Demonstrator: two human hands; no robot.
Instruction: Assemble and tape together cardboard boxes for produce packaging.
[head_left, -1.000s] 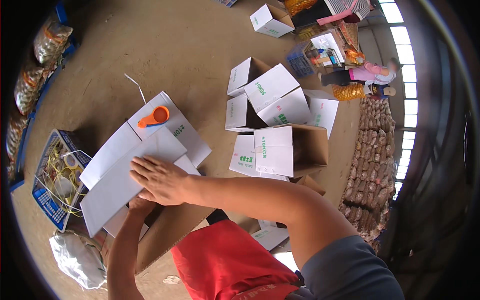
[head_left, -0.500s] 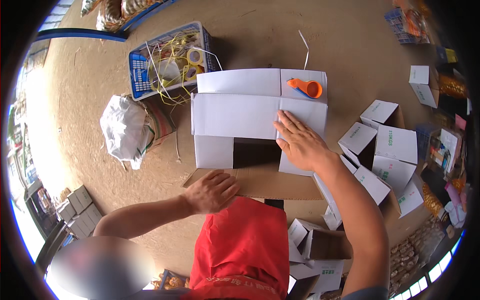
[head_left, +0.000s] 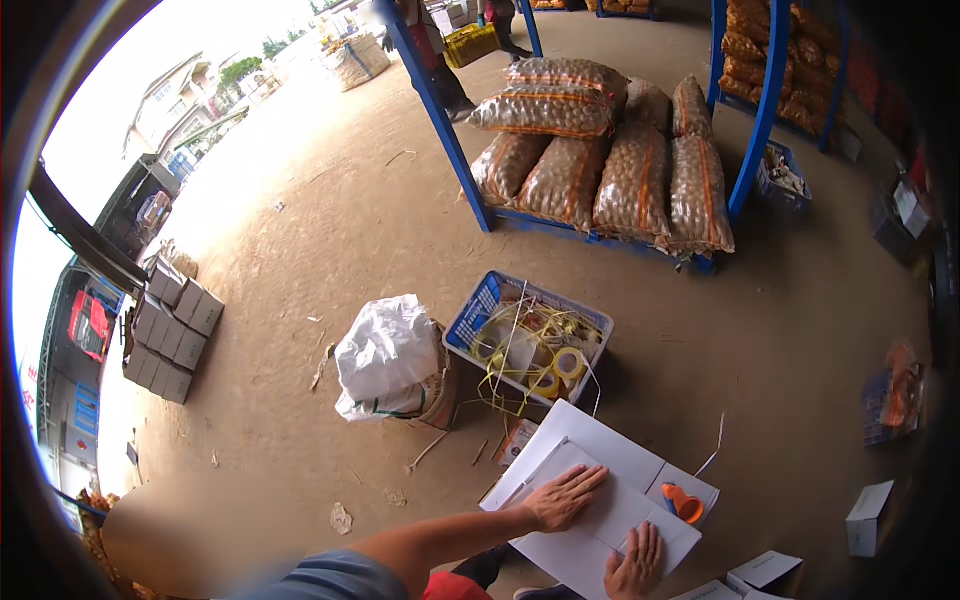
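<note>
A white cardboard box (head_left: 560, 545) stands in front of me with its flaps folded over, and no opening shows between them. My left hand (head_left: 568, 497) lies flat on the top, fingers stretched out. Nearer to me on the same top, my right hand (head_left: 635, 562) also rests flat with its fingers out. Neither hand holds anything. To the right of my left hand, an orange tape dispenser (head_left: 683, 503) lies on the box's far right flap.
Beyond the box stands a blue-and-white crate (head_left: 603, 325) with tape rolls and yellow strapping. Left of it is a sack covered by white plastic (head_left: 388, 350). Mesh sacks (head_left: 565, 180) fill a blue rack farther off. White boxes (head_left: 765, 572) sit at the lower right.
The near flap, brown side up before, is now folded over the opening. My left hand has moved from that flap onto the box top. The view has swung up and to the left.
</note>
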